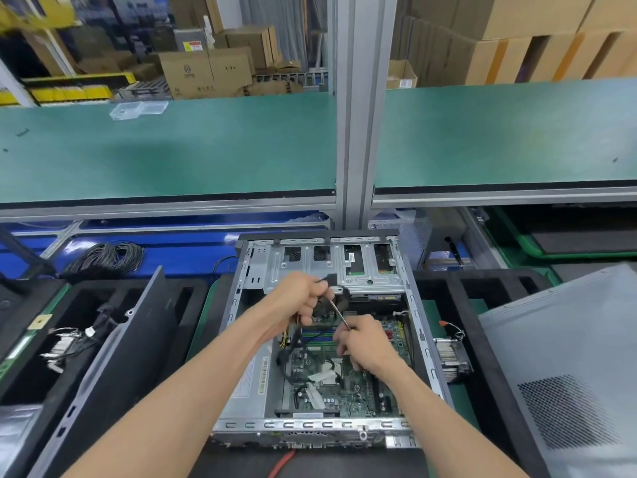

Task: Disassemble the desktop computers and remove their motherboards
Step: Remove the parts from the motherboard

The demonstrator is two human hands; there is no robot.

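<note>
Open steel case (320,339) lay flat on bench, perforated rails along edges. Green motherboard (344,381) sat inside case, right of plain metal power-supply box (248,384). Left hand (303,298) hovered above board's far end, fingers curled round black cables (331,282). Right hand (365,343) over board centre, fingers clamped on thin screwdriver shaft (339,313); tip possibly hidden. Finned heatsink (451,360) lay right of case on black foam.

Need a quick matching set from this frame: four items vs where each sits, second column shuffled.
Items:
1. screwdriver
2. black cable coil
3. clear plastic box
4. heatsink

Places:
A. far green shelf
B. right of the open case
C. right hand
D. blue surface left of the case

Pairs: 1-C, 2-D, 3-A, 4-B
</note>
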